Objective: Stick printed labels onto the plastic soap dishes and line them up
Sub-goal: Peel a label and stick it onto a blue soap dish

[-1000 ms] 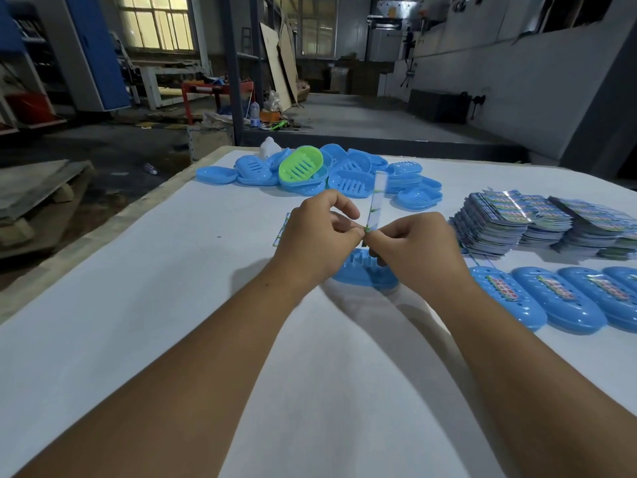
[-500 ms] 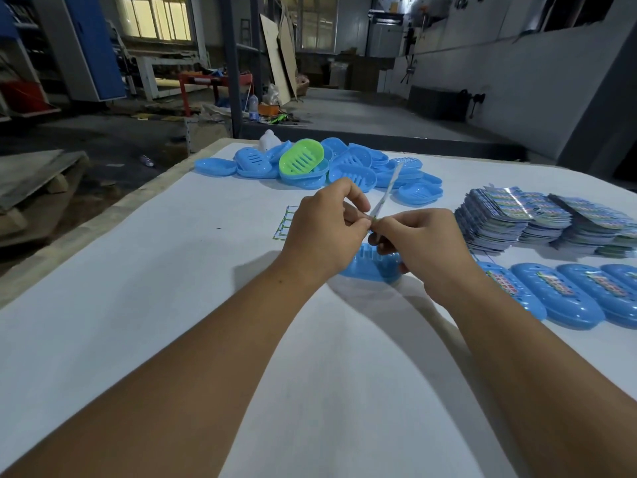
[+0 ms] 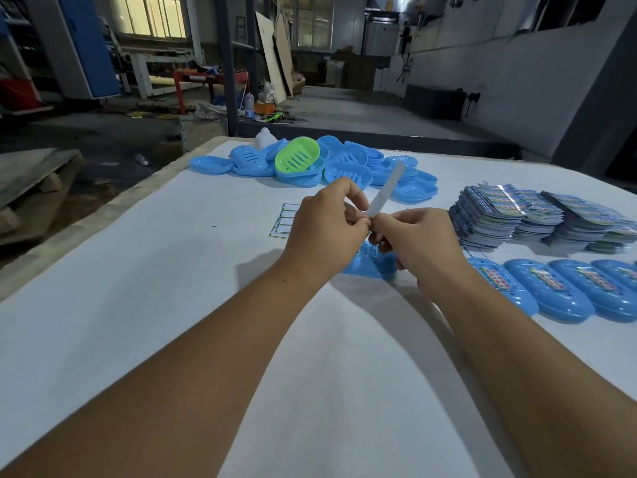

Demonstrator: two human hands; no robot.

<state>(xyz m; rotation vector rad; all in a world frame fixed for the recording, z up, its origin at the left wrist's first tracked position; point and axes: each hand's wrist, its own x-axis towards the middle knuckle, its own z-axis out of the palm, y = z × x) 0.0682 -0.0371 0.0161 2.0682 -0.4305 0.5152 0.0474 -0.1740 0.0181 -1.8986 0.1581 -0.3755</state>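
My left hand [image 3: 324,229] and my right hand [image 3: 418,241] meet above the middle of the table and both pinch the lower end of a narrow white label strip [image 3: 387,189], which slants up and to the right. Under the hands lies a blue soap dish [image 3: 370,265], mostly hidden by them. A row of blue dishes with printed labels [image 3: 551,291] lies at the right. Loose blue dishes with one green dish [image 3: 298,157] are heaped at the far edge.
Stacks of printed label sheets [image 3: 506,215] stand at the right, behind the labelled row. A used label sheet [image 3: 284,222] lies flat left of my left hand. The white table [image 3: 155,288] ends at a pale edge on the left, with workshop floor beyond.
The strip has tilted from upright to slanting right. My hands have stayed pinched together over the blue dish, shifting only slightly.
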